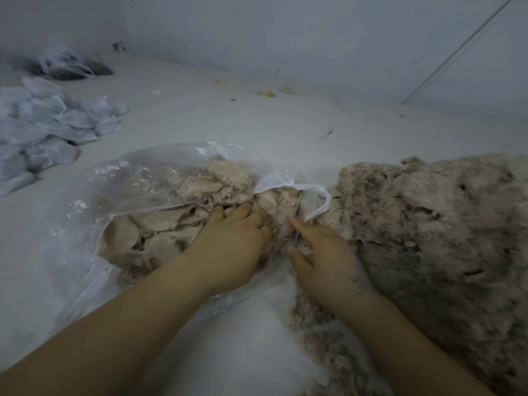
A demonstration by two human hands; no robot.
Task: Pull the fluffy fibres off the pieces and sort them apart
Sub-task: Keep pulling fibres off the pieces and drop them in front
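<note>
Left hand [234,247]: palm down at the mouth of the clear plastic bag [120,184], forearm reaching in from the lower left; the fingers lie fairly straight and dig into the beige pieces [200,187]. Whether they hold a piece, I cannot tell.
Right hand [323,252]: palm down just beside the left hand, forearm coming in from the lower right; forefinger and thumb stretched forward and spread, the other fingers buried in fluff, so a hold cannot be told.
Pieces: beige, with fluffy edges, heaped inside the open bag and spilling at its mouth, under both hands.
Fluffy fibres [434,224]: a large matted beige heap to the right of the bag, touching the right hand and wrist.
Bag handle [320,204]: a white loop lying over the fluff beyond the right hand.
Bench [257,121]: pale surface carrying everything.
White scraps [43,130]: a crumpled pile at far left, well apart from the bag.
</note>
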